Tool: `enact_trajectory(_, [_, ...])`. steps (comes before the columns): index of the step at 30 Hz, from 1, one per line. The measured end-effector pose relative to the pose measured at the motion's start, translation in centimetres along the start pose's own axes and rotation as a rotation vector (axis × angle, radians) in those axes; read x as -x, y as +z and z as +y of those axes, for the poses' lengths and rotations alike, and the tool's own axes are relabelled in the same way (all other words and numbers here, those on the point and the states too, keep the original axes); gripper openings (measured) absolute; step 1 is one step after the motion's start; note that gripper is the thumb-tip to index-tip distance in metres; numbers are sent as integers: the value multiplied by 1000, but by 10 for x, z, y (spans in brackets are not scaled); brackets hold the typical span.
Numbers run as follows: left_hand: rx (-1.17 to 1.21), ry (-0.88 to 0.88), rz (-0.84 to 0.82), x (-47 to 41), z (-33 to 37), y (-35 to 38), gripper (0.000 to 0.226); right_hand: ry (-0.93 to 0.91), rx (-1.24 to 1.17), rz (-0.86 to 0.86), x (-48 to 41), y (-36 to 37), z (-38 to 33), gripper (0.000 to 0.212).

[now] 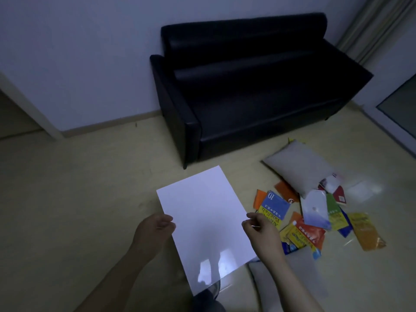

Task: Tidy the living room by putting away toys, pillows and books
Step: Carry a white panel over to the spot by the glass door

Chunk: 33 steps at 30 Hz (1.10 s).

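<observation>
**Sheet in hand, books and pillows not yet put away**

I hold a glossy white rectangular sheet (202,221) out in front of me, above the pale yellowish floor (78,188). My left hand (155,230) pinches its left edge, fingers curled under and thumb on top. My right hand (258,228) pinches the right edge the same way, so both sets of fingers are closed on the sheet and neither is free.

The rest lies on the floor to my right. A heap of brightly coloured paperback books (304,221) is fanned out and overlapping. A grey fabric pillow (297,167) lies just behind it, touching the heap, in front of the black leather sofa (247,86). A second grey pillow (281,280) lies close by my right forearm.

As I judge it, tidying has barely begun: this sheet is the one item lifted. Next I need somewhere to put it; no shelf or box is in view. One hand could then go to the books, which I would square into a stack before lifting. The sofa seat looks the natural spot for both pillows.
</observation>
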State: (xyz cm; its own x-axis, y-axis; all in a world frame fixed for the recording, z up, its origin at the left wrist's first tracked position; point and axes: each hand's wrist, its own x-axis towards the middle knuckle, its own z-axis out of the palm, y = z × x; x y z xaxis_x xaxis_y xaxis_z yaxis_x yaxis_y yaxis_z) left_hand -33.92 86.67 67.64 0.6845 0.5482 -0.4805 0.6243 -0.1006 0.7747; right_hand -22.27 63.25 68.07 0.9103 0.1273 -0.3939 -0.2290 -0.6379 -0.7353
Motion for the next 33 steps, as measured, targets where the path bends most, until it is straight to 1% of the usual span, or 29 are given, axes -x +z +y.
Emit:
enact_trajectory(4, [-10, -76, 34, -20, -7, 19, 13, 21, 76, -88, -41, -1, 9, 27])
enact_trajectory(6, [-28, -129, 42, -29, -15, 27, 6, 41, 132, -126, -60, 3, 18, 28])
enact_trajectory(8, [-64, -157, 50, -42, -26, 33, 23, 54, 186, -154, -78, 8, 30, 29])
enact_trajectory(10, [-89, -193, 48, -55, -39, 39, 30, 69, 241, -180, -95, 16, 40, 30])
enact_trajectory(14, [-97, -257, 65, -83, -62, 53, 31, 113, 308, -233, -130, 32, 60, 33])
enact_trajectory(19, [-59, -350, 76, -121, -90, 71, 30, 140, 373, -260, -176, 55, 85, 38])
enact_trajectory(21, [-62, -379, 75, -135, -104, 80, 26, 146, 393, -266, -193, 65, 94, 40])
enact_trajectory(23, [-74, -401, 72, -148, -118, 88, 10, 151, 412, -279, -209, 74, 103, 42])
enact_trajectory(24, [-73, -407, 69, -156, -128, 93, 7, 156, 418, -288, -218, 82, 109, 43])
enact_trajectory(27, [-58, -436, 51, -171, -146, 103, 19, 170, 435, -310, -234, 95, 117, 46])
enact_trajectory(30, [-57, -485, 59, -188, -161, 110, 20, 184, 451, -305, -250, 111, 127, 51])
enact_trajectory(33, [-50, -522, 73, -200, -172, 114, 36, 182, 477, -276, -261, 123, 133, 57])
